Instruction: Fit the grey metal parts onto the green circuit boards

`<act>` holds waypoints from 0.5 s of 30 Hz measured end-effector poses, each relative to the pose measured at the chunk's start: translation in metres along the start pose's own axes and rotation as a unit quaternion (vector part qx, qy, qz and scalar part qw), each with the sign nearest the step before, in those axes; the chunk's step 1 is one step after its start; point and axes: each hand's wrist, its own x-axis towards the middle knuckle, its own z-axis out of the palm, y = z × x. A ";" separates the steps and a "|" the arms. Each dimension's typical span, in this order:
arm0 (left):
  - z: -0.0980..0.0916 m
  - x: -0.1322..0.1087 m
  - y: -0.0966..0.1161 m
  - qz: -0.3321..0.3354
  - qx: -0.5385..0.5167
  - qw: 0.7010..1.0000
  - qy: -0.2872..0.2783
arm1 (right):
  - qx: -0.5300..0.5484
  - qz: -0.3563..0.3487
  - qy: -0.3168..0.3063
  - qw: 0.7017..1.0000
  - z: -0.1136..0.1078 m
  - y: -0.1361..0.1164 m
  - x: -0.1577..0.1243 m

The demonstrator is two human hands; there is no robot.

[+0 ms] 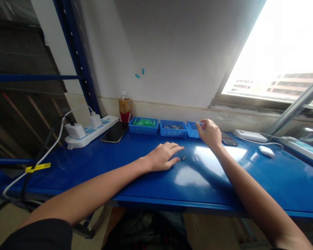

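My left hand (163, 157) rests on the blue tabletop with its fingers stretched out and apart, holding nothing. Just off its fingertips lies a small metal piece (183, 158), too small to name. Over the right blue bin (193, 133) is my right hand (210, 132), thumb and fingers pinched together. A tiny pale thing shows at its fingertips, but its kind is unclear. The hand partly covers that bin. The middle blue bin (173, 132) holds several small metal parts (175, 127). Green pieces (145, 122) fill the left blue bin (144, 130).
A drink bottle (125, 108) stands against the wall. Left of the bins are a black phone (115, 132) and a power strip (90, 132) with plugged-in chargers. To the right lie another phone (228, 139), a white power bank (251, 136) and a white case (266, 151).
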 end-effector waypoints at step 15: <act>-0.003 -0.002 -0.022 -0.054 0.042 0.998 -0.013 | 0.151 -0.219 -0.124 0.956 0.020 -0.072 -0.055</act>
